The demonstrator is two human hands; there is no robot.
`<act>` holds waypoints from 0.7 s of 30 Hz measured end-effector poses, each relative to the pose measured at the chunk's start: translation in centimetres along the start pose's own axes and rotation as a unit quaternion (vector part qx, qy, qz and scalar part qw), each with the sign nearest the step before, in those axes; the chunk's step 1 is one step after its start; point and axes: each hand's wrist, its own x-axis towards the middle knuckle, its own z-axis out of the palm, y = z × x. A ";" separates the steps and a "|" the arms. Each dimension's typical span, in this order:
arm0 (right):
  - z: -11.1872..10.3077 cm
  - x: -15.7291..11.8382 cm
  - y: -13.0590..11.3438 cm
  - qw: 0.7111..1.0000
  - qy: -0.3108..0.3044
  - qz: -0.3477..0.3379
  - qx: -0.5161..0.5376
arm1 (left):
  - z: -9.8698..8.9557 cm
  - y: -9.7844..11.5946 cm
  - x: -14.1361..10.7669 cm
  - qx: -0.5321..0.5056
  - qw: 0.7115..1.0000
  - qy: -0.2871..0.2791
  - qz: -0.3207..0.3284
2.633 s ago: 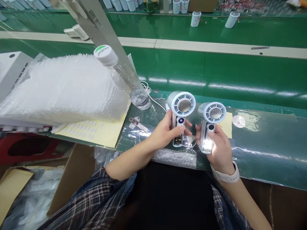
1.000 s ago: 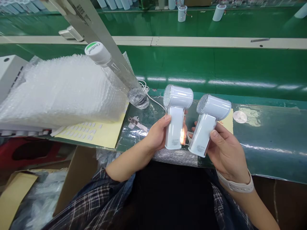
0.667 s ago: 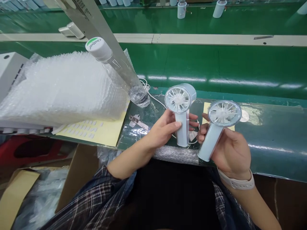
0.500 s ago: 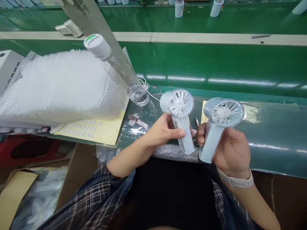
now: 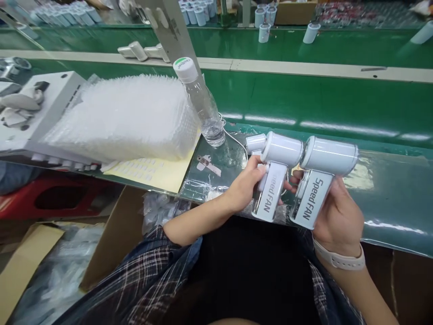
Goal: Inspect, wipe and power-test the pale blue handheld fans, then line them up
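Observation:
My left hand [image 5: 244, 187] is closed around the handle of a pale blue handheld fan [image 5: 283, 150], thumb at its near-left side. A second handheld fan [image 5: 330, 155] of the same kind is gripped in my right hand [image 5: 343, 219], which wears a pale wristband. Both fans stand roughly upright, side by side, with their barrels lying sideways and "Speed FAN" lettering facing me on the handles. Behind the left fan shows part of another pale blue piece [image 5: 256, 143], mostly hidden. A white cable [image 5: 237, 137] runs behind it.
A bottle [image 5: 212, 128] stands left of the fans, beside a grey metal post [image 5: 176, 36]. Farther left lie a bubble-wrap stack [image 5: 128, 117] and a yellow sheet with white stickers [image 5: 169, 176]. A green conveyor [image 5: 304, 97] runs behind. Below left is an open carton [image 5: 111, 234] with plastic bags.
Both fans have turned in my hands: their round grille ends faced me, and now their sides and lettering do. My view has shifted left and up.

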 end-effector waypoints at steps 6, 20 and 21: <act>0.0 -1.7 0.0 1.000 0.005 0.031 -0.006 | 0.5 0.1 -2.4 0.006 0.997 -0.073 0.008; -2.1 -4.8 -0.7 0.927 -0.176 -0.242 -0.226 | -0.2 1.9 -3.2 0.346 0.909 -0.119 0.198; -2.2 -4.8 -0.9 0.914 -0.193 -0.267 -0.236 | -0.5 2.0 -3.0 0.361 0.891 -0.130 0.240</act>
